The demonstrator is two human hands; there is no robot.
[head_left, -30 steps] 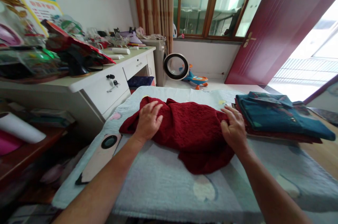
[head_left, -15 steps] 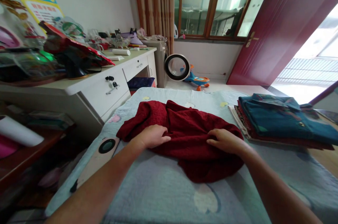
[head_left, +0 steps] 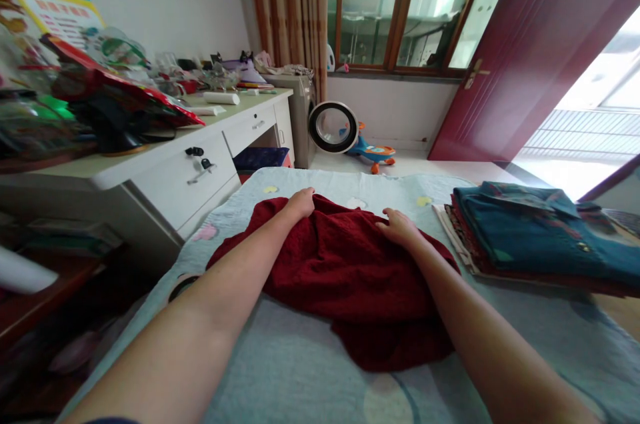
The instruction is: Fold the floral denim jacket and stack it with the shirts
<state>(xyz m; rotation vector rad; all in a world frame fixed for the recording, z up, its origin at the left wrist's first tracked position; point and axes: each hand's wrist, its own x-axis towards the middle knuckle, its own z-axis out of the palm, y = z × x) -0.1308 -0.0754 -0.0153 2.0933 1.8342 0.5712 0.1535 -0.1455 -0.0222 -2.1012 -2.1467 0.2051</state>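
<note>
Watching through the head camera from my end, I have both grips at the far edge of the dark red cloth [head_left: 350, 267], which lies rumpled on the light blue cover [head_left: 280, 357]. My left grip [head_left: 303, 203] is closed, thumb and fingers together on that far edge. My right grip [head_left: 399, 227] sits across from it, back of the hand up, with its fingertips slightly apart and touching the cloth; I cannot tell whether any fabric is pinched there. From the grips the cloth spreads towards me in loose folds, and a rounded, darker flap makes up its nearest part. Its left end passes under my left forearm [head_left: 215, 304], and its right end reaches my right forearm [head_left: 470, 304]. Just left of the left forearm I see a dark round patch on a pale object [head_left: 183, 285], mostly hidden by the arm. Right of my right grip, apart from it, is a folded stack with a blue garment [head_left: 545, 227] on top. Well to the left of my left grip stands the cluttered white table [head_left: 160, 187]. Far beyond both grips are an open round glass door [head_left: 334, 127] and a blue and orange toy [head_left: 375, 151]
</note>
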